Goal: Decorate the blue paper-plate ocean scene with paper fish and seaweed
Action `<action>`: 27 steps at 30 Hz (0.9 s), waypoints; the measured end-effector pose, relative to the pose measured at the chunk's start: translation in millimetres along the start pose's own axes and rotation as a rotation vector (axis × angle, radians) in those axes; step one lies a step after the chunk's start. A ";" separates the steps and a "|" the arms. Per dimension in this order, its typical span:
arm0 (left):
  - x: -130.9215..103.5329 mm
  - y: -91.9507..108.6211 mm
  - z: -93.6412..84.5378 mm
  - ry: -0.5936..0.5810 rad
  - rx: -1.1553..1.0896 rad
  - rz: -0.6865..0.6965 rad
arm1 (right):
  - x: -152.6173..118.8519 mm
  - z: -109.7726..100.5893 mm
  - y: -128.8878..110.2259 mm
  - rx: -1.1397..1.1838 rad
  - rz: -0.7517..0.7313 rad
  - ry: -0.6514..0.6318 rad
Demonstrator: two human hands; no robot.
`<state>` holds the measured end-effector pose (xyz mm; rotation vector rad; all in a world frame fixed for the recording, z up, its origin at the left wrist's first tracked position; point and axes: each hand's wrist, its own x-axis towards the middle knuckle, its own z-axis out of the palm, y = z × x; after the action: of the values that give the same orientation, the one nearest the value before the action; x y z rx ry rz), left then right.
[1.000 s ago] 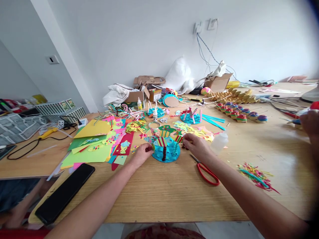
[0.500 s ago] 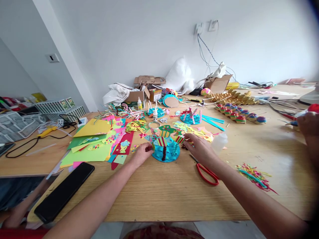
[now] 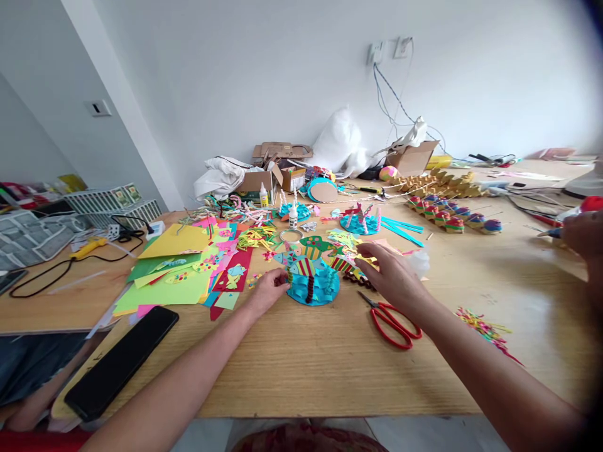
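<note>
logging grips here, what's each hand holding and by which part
The left hand appears to hold the blue fish craft at its left edge; the right hand has nothing visible in its grip.

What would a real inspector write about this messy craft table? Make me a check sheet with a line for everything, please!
Surface: light brown wooden table, visible grain.
Job's things: round blue paper craft with striped paper fish; red-handled metal scissors lying nearby.
Clutter: flat coloured paper sheets, piled; black rectangular phone.
Left hand: fingertips at the craft's left edge.
Right hand: fingers apart, near the craft's right side; no held object can be made out.
Cables: black power cable, bunched, left; thin blue cables below the white wall socket.
Surroundings: pale plain wall; another person's hand, right edge.
</note>
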<state>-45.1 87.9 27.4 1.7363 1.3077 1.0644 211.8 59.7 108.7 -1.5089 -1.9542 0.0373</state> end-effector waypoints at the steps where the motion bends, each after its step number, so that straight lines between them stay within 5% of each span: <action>1: -0.3 0.9 -0.2 0.001 -0.003 -0.002 | -0.7 -1.7 0.0 0.002 -0.008 0.006; 27: 0.4 0.0 0.2 0.016 -0.104 -0.066 | 11.1 -37.0 -14.9 -0.079 -0.085 0.114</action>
<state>-44.9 88.3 27.4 1.6002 1.2873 1.0912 216.6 51.1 149.0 -1.4437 -1.9459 -0.1608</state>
